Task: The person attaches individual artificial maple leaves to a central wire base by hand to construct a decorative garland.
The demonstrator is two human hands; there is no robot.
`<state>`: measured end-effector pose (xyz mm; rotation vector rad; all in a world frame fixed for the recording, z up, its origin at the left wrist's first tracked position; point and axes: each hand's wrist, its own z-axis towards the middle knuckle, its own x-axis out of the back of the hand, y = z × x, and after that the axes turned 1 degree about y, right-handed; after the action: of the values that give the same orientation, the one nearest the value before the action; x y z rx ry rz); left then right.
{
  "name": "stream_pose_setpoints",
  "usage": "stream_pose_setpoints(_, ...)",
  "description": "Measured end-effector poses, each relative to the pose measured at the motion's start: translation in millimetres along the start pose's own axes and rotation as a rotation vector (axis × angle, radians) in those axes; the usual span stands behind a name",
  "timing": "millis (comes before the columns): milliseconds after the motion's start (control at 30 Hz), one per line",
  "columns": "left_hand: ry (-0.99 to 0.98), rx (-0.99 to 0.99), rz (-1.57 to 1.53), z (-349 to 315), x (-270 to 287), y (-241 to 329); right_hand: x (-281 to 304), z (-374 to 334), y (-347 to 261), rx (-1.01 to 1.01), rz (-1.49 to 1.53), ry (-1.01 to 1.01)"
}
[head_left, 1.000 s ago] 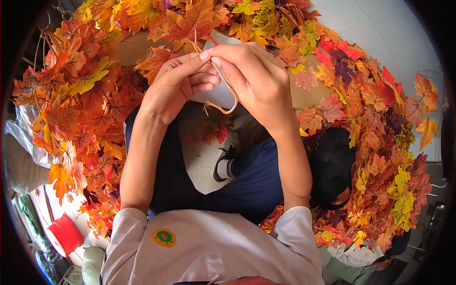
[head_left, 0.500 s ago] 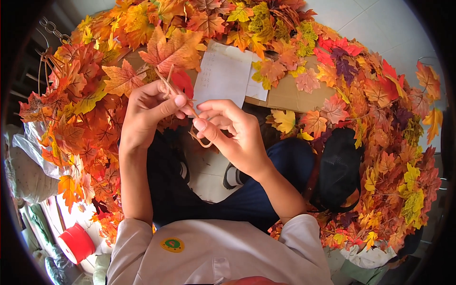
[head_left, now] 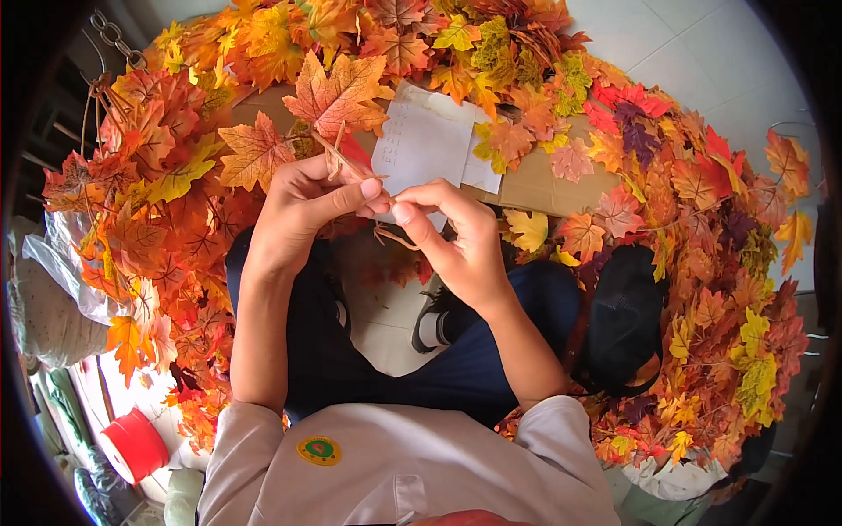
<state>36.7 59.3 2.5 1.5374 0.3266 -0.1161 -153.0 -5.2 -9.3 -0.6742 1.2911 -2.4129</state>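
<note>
In the head view, a person in a pale shirt (head_left: 386, 456) and navy trousers (head_left: 447, 377) sits among heaped artificial autumn leaves (head_left: 158, 219), working a thin tan stem (head_left: 335, 159) between both hands, well above the lap. The left hand (head_left: 307, 200) grips it narrowly, thumb laid along the fingers, with forked ends sticking up past the knuckles. The right hand (head_left: 452, 232) faces it, thumb and forefinger brought together in a tight pinch, apparently on the same stem; the exact contact is too small to confirm. A curved end hangs below, between the hands.

The stem looks light and springy, likely a coated wire that bends readily and holds a curve, with little sign of being slippery. Its slim tips seem the easiest part to bend out of shape, so a fingertip pinch along the thicker middle, near the left thumb, appears the surest hold.

Just beyond the left hand, a large orange leaf (head_left: 339, 95) spreads over cardboard (head_left: 535, 180); whether it joins the stem cannot be told. White paper (head_left: 421, 140) lies on the same cardboard. A black, rounded article (head_left: 624, 316) rests beside the right knee, and a red spool (head_left: 136, 445) sits at lower left.
</note>
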Motion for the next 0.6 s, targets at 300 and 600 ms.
stream_pose_setpoints(300, 0.125, 0.018, -0.234, -2.8, 3.0, 10.3, 14.4, 14.2, 88.4, 0.048, -0.884, 0.008)
stream_pose_setpoints(600, 0.023, 0.081, -0.405, -13.6, -2.2, 7.3, 57.0, 57.5, 95.3, -0.234, -0.955, -0.116)
